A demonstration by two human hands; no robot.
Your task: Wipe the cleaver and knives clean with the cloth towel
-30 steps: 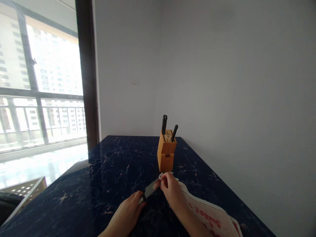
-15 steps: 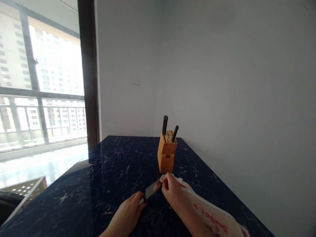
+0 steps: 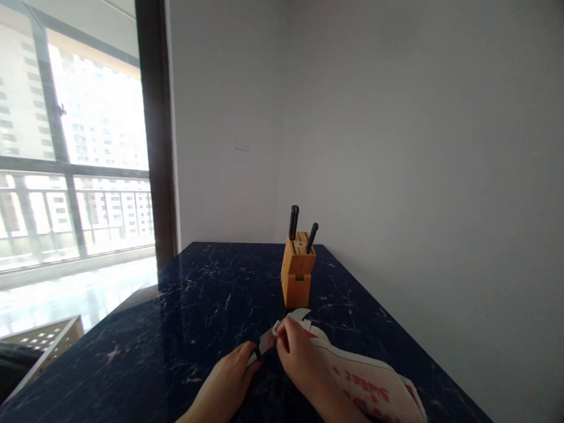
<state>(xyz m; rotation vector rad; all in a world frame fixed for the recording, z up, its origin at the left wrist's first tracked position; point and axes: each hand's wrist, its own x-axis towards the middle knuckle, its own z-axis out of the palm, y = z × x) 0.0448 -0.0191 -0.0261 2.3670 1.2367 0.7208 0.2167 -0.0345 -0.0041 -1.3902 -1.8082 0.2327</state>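
Observation:
My left hand (image 3: 233,376) is closed round the dark handle of a knife (image 3: 267,341), whose blade points away to the upper right. My right hand (image 3: 295,352) pinches a pale cloth with red lettering (image 3: 361,382) round the middle of the blade. The blade's tip shows beyond my fingers, close to the base of the block. The rest of the cloth trails to the right, under and past my right forearm. A wooden knife block (image 3: 297,282) stands upright just ahead, with two black-handled knives in its top slots.
The dark blue marbled table (image 3: 229,282) runs back to the grey walls. At the lower left is a light perforated crate (image 3: 48,341) with something dark in it. A large window (image 3: 97,135) fills the left side.
My right hand has slid the cloth along the blade towards the handle, down and left, baring the blade's tip. My left hand has stayed almost still.

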